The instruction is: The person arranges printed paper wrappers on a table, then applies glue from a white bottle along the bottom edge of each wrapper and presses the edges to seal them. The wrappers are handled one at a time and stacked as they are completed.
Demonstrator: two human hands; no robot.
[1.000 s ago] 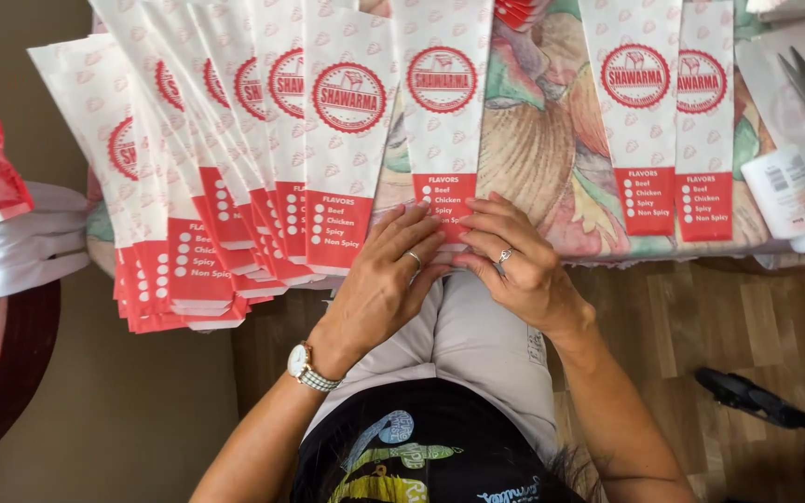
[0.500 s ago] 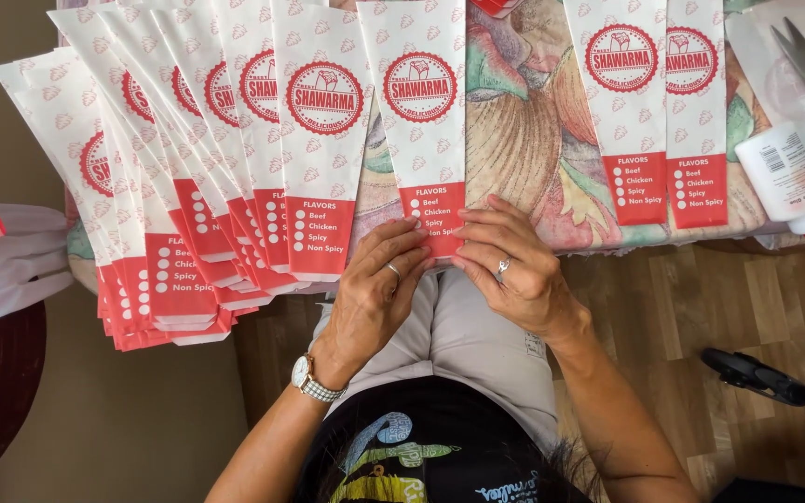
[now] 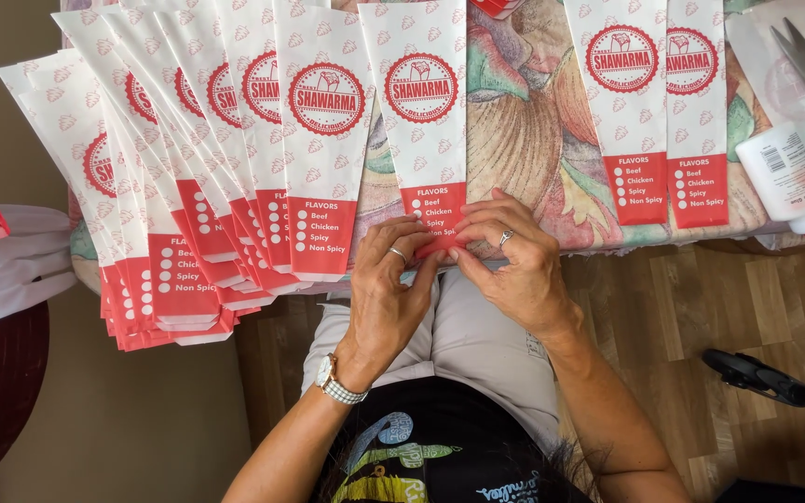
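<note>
Both hands, left (image 3: 391, 279) and right (image 3: 514, 265), pinch the red bottom edge of a paper bag (image 3: 418, 112) at the bench (image 3: 533, 140) edge, now drawn nearer the fanned stack (image 3: 197, 177).

A table (image 3: 533, 140) is covered with a patterned, colourful cloth. Below it, a brown wood-plank floor (image 3: 682, 317) is seen at the right, and a plain tan surface (image 3: 123, 419) at the left.

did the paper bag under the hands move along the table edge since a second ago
No. The bag keeps its place on the patterned cloth; both hands still fold its red bottom end. The apparent shift is camera motion.
</note>
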